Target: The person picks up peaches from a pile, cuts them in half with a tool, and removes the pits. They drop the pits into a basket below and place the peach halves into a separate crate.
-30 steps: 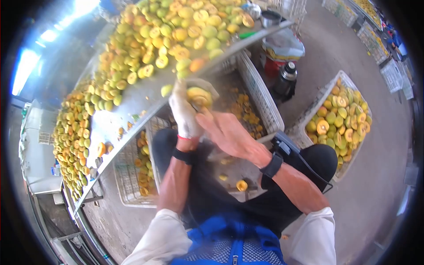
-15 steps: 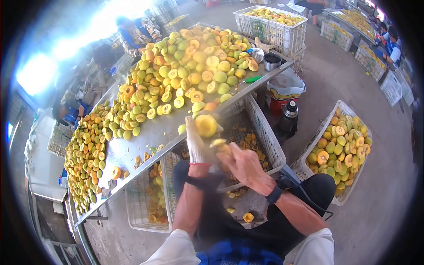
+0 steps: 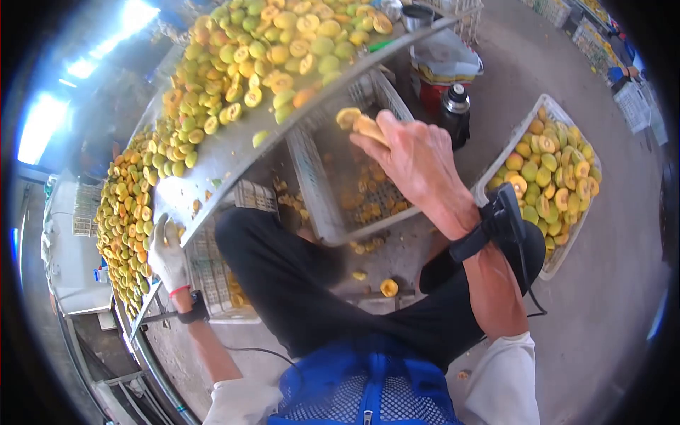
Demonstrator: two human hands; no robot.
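My left hand (image 3: 168,258), in a white glove, reaches over the left front edge of the metal table (image 3: 237,152). Its fingers are stretched and apart near a bit of orange fruit; I see no firm grip. My bare right hand (image 3: 425,163) is raised above the crate of scraps (image 3: 327,212), closed round a short tan pitting tool (image 3: 368,129). At the tool's tip sits a yellow piece of fruit (image 3: 347,117). Halved, yellow-green peaches (image 3: 234,53) are heaped on the table, and more peaches (image 3: 131,234) lie in a pile beyond my left hand.
To the right stands a crate of peach halves (image 3: 549,170). A black flask (image 3: 455,113) and a red-and-white bag (image 3: 435,67) are beside the table, with a metal cup (image 3: 418,17) on its corner. A peach half (image 3: 389,287) lies on the floor.
My left hand has moved left and away from my right; the hollowed peach half no longer shows in it. My right hand has risen with the tool. The view has tilted down.
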